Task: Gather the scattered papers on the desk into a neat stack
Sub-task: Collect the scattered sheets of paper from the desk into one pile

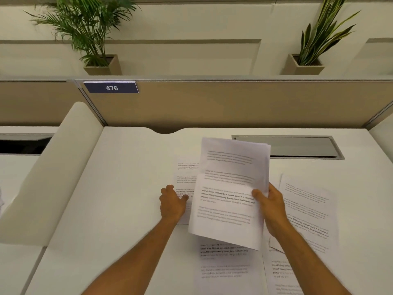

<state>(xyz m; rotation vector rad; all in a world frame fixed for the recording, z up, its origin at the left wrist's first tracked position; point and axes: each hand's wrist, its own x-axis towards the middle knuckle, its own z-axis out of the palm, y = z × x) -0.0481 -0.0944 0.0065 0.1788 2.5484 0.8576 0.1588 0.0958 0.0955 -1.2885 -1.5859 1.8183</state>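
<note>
**Papers half gathered at desk 476**

Two printed sheets [225,262] lie flat at the near edge of the white desk [127,188], between the person's bare forearms, one partly under the other and running out of the bottom of the view. Above them the right hand [271,201] is closed on a bundle of papers [230,188], thumb on the printed face and fingers behind, holding it tilted and lifted off the desk; its top edges are fanned and not squared. The left hand [173,201] rests on a single sheet [186,177] lying on the desk just left of the bundle, thumb on the page and fingers curled; whether it has pinched the sheet or only presses on it cannot be told. A further sheet, perhaps more than one, [308,211] is spread to the right of the right wrist, still loose.

The job looks to be in its collecting stage: some pages are already in hand, and at least four lie scattered. The likely next move is to lift or slide the sheet under the left hand and slip it onto the bundle, which calls for raising a thin page's edge off a smooth top without creasing it. The near sheets and those on the right would follow, and the bundle will need tapping on the desk to even its edges.

Behind the desk, a tan partition carries a blue plate reading 476 [111,87]; two potted plants [91,35] stand beyond it.
</note>
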